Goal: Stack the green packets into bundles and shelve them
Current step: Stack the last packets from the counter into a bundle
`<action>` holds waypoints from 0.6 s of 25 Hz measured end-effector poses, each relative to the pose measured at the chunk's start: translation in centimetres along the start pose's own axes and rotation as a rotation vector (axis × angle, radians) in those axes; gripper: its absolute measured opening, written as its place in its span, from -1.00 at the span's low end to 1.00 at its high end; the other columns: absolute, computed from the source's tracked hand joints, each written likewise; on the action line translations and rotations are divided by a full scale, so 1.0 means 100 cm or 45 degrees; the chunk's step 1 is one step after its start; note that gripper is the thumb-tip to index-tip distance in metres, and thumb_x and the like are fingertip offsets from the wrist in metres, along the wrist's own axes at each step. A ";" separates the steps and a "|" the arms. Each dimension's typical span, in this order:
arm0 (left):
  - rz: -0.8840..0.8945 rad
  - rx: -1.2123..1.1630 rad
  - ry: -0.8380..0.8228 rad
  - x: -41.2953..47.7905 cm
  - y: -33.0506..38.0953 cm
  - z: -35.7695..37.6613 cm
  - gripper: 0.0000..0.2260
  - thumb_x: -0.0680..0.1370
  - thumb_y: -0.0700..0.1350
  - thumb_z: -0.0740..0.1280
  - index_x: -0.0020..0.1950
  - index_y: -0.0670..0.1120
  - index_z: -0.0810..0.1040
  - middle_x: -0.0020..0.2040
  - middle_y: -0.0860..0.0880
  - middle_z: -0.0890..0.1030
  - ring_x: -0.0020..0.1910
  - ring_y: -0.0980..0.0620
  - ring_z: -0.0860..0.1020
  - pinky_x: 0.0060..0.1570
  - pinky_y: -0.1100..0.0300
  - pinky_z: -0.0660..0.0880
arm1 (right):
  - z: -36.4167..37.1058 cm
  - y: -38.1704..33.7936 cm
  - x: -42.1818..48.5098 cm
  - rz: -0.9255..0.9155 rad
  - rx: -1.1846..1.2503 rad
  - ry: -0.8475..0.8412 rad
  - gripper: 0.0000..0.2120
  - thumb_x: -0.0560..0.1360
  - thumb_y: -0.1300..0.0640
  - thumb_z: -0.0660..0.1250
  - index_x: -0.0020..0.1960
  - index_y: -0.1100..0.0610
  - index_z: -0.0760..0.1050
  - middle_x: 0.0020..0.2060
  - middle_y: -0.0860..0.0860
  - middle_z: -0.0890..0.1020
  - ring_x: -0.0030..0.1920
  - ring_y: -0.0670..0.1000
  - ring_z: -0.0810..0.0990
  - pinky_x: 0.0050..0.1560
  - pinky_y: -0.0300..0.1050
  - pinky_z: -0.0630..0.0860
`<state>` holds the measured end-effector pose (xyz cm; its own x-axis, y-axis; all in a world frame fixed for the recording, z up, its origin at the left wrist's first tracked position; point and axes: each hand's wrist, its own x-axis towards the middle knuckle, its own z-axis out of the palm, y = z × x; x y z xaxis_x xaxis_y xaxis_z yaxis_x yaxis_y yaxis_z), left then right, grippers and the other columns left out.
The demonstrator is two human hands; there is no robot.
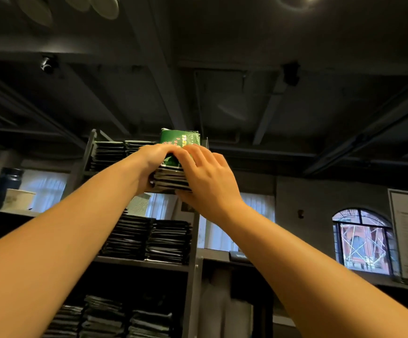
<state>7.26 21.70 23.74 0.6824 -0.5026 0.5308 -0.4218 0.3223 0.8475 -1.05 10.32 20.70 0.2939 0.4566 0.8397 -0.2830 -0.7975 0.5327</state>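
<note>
**Clerk:** Entry one — bundle (171,178) of green packets. Where is it sitting?

**Stocker:** It is hanging at the top level of the rack (194,269), at the right end, just beside the stacks (110,152) lying up there. Whether its underside is resting on anything, I cannot tell.

**Clerk:** Hands?

**Stocker:** Both are grasping it. The left hand (153,164) is curling round the left side, and the right hand (206,178) is spreading its fingers over the top packet with the thumb underneath.

**Clerk:** Hazards to log?

**Stocker:** No band is showing, so I judge only the squeeze is holding the packets together. If the grip is loosening while the bundle is sliding in, the slick packets are likely to be fanning out and dropping. The top packet is tilting up at its far end — probably the first to go. The rack's right post is standing close, so a corner may be catching on it. Pushing too hard risks shoving the neighbouring stacks out of line.
</note>
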 end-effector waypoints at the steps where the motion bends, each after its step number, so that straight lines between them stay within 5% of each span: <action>1: -0.016 0.001 -0.012 0.005 0.003 -0.002 -0.71 0.49 0.05 0.31 0.09 -0.11 0.58 -0.11 -0.16 0.63 -0.18 -0.12 0.63 -0.20 0.03 0.57 | 0.003 0.004 0.006 -0.015 -0.006 -0.017 -0.31 0.19 0.06 0.58 0.26 0.20 0.45 0.08 0.15 0.58 0.08 0.19 0.56 -0.04 0.08 0.54; 6: -0.029 -0.152 -0.033 0.025 0.002 -0.007 -0.73 0.55 0.07 0.22 0.02 -0.10 0.54 -0.19 -0.11 0.62 -0.19 -0.06 0.59 -0.20 0.08 0.54 | 0.006 0.019 0.035 -0.064 -0.040 -0.254 -0.35 0.42 0.02 0.43 0.40 0.17 0.27 0.30 0.13 0.44 0.29 0.16 0.41 0.27 0.03 0.34; 11: 0.108 -0.188 0.172 0.035 0.000 0.000 -0.74 0.62 -0.03 0.13 -0.16 -0.12 0.47 -0.23 -0.11 0.53 -0.23 -0.04 0.53 -0.14 0.03 0.55 | 0.012 0.025 0.060 -0.010 -0.026 -0.453 -0.41 0.48 0.01 0.38 0.40 0.16 0.24 0.31 0.11 0.36 0.23 0.11 0.44 0.27 -0.02 0.40; 13: 0.181 -0.193 0.236 0.042 -0.005 0.004 -0.72 0.62 -0.02 0.10 -0.15 -0.10 0.51 -0.13 -0.15 0.58 -0.09 -0.11 0.57 0.04 -0.02 0.54 | 0.015 0.029 0.068 0.029 -0.001 -0.526 -0.42 0.48 0.03 0.38 0.40 0.17 0.25 0.30 0.12 0.34 0.21 0.12 0.46 0.24 -0.01 0.44; 15: 0.267 0.073 0.339 0.052 -0.020 0.006 -0.71 0.62 -0.01 0.08 0.06 -0.12 0.54 0.09 -0.22 0.58 0.12 -0.20 0.53 0.17 -0.04 0.47 | 0.020 0.030 0.073 0.051 0.011 -0.574 -0.40 0.48 0.05 0.37 0.43 0.15 0.20 0.30 0.12 0.36 0.23 0.12 0.46 0.25 0.00 0.43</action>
<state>11.25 17.96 24.82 0.7056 -0.2008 0.6795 -0.5974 0.3471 0.7229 2.02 10.48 28.19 0.6516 0.2100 0.7289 -0.2949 -0.8152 0.4985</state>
